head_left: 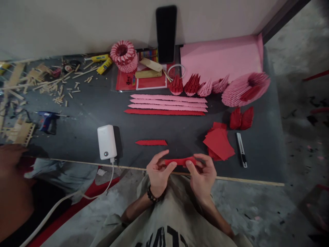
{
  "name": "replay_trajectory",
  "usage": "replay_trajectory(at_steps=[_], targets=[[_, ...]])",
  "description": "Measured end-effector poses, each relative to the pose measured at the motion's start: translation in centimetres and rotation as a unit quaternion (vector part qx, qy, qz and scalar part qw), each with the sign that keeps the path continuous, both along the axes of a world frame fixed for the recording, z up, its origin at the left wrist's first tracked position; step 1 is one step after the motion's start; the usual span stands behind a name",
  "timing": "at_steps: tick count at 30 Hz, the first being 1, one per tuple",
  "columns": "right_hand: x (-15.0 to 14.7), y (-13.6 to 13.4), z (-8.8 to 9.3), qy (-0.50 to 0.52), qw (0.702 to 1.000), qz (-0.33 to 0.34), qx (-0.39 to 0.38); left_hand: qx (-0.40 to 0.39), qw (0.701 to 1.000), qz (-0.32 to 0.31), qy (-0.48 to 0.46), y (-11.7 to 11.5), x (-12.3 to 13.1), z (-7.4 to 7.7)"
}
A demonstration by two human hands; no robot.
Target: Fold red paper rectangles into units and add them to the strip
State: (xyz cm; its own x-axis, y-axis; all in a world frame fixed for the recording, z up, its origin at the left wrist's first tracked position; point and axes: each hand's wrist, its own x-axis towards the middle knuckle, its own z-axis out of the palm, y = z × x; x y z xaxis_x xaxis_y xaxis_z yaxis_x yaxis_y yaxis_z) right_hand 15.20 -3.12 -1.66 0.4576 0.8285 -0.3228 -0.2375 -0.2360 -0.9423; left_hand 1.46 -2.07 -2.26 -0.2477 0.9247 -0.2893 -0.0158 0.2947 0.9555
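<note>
Between my two hands a folded strip of red paper (pixel 181 161) is stretched level, just above the table's front edge. My left hand (pixel 159 171) pinches its left end between thumb and fingers; a dark bead bracelet circles that wrist. At the other end, the thumb and fingers of my right hand (pixel 202 171) are closed on the paper. Beyond my left hand lies a short red chain of folded paper pieces (pixel 151 142). A fanned pile of red paper sheets (pixel 219 142) rests beyond my right hand. Farther back, several long pink and red folded-paper chains (pixel 168 105) lie side by side.
A box cutter (pixel 241 150) lies right of the sheets. Folded-paper shapes (pixel 245 90) and a leaning phone (pixel 166 34) stand at the back. To the left are a white power bank (pixel 107 142) with a cable, a blue glue gun (pixel 47 120), wood scraps and another person's arm (pixel 12 192).
</note>
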Motion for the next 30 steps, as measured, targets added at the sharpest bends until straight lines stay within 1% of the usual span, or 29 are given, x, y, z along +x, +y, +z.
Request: replay_trajectory(at_steps=[3,8,12,17,24,30], targets=[[-0.11,0.08,-0.06,-0.001,1.0,0.007,-0.024,-0.034,0.997,0.003,-0.064,0.37,0.09,0.07],[0.03,0.21,-0.13,-0.023,0.998,-0.001,-0.055,-0.073,0.991,0.026,-0.105,0.53,0.35,0.34],[0.14,0.43,-0.07,-0.011,0.998,-0.009,-0.056,-0.077,0.988,0.031,-0.128,0.47,0.48,0.58],[-0.08,0.52,-0.13,-0.003,0.999,-0.004,-0.046,-0.058,0.989,0.034,-0.131,0.54,0.4,0.53],[-0.05,0.65,-0.08,0.006,0.999,-0.011,-0.045,-0.055,0.994,0.01,-0.098,0.58,0.16,0.14],[0.32,0.72,-0.26,-0.004,0.998,-0.013,-0.061,-0.074,0.993,-0.017,-0.09,0.78,0.13,0.71]])
